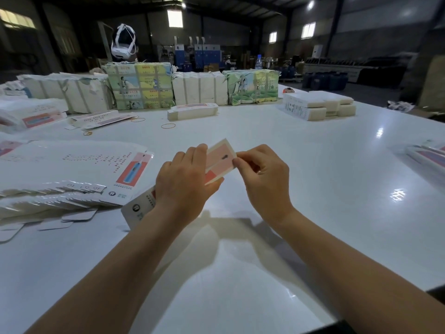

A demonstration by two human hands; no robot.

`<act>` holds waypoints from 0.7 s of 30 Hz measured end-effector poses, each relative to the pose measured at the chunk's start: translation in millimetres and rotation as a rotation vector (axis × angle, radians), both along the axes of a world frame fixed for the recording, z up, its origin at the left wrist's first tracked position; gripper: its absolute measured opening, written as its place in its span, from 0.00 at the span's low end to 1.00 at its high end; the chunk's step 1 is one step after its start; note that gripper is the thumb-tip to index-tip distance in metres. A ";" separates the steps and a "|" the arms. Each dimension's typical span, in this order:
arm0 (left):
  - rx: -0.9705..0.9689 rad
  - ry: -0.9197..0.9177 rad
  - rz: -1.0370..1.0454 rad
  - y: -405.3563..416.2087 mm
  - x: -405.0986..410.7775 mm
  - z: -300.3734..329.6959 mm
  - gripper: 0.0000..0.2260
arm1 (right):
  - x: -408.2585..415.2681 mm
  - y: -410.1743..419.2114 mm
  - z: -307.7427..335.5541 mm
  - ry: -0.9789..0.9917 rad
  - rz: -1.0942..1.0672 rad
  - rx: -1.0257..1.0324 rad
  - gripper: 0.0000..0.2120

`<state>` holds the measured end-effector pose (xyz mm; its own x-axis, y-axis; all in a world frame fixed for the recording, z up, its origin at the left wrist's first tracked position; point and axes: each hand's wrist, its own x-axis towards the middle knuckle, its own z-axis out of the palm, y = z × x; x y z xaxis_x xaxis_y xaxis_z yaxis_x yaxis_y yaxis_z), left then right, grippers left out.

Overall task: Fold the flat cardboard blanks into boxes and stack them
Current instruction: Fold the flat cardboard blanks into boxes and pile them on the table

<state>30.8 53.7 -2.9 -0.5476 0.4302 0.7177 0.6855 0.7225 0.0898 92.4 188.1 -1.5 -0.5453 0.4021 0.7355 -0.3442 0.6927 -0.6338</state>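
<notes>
I hold one long white and pink cardboard box [220, 157] just above the white table [265, 237], near its middle. My left hand [185, 182] grips the box's body, fingers curled over its top, and hides most of it. My right hand [262, 174] pinches the pink end flap at the box's far right corner. The box's lower end [137, 208] sticks out behind my left wrist. A fanned pile of flat blanks [72, 179] lies to the left of my hands.
Wrapped bundles of blanks [139, 85] line the table's far side. A short stack of blanks [192, 111] and rubber bands [168, 126] lie in front of them. Folded white stacks [317, 106] sit far right; more boxes [428, 156] lie at the right edge.
</notes>
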 end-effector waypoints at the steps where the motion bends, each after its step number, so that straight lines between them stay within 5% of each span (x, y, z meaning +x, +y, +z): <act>1: -0.007 -0.011 -0.012 -2.4 -2.5 0.1 0.28 | -0.4 0.3 -0.6 -0.006 0.012 0.008 0.05; 6: -0.054 -0.194 -0.118 -20.6 -17.0 5.3 0.30 | 1.4 2.1 2.1 -0.133 0.120 -0.003 0.15; 9: -0.143 -0.223 -0.144 -24.6 -20.5 8.8 0.29 | 1.8 6.3 1.8 -0.253 0.254 0.284 0.37; 11: -0.178 -0.250 -0.150 -25.1 -20.9 8.3 0.28 | 0.7 6.5 -1.9 -0.354 0.273 0.481 0.42; 16: -0.236 -0.408 -0.195 -23.9 -18.4 4.5 0.23 | -5.9 4.2 -9.7 -0.402 0.189 0.732 0.31; 21: -0.199 -0.127 -0.191 -19.3 -13.1 -6.5 0.34 | -11.9 10.7 -12.0 -0.496 -0.017 0.699 0.30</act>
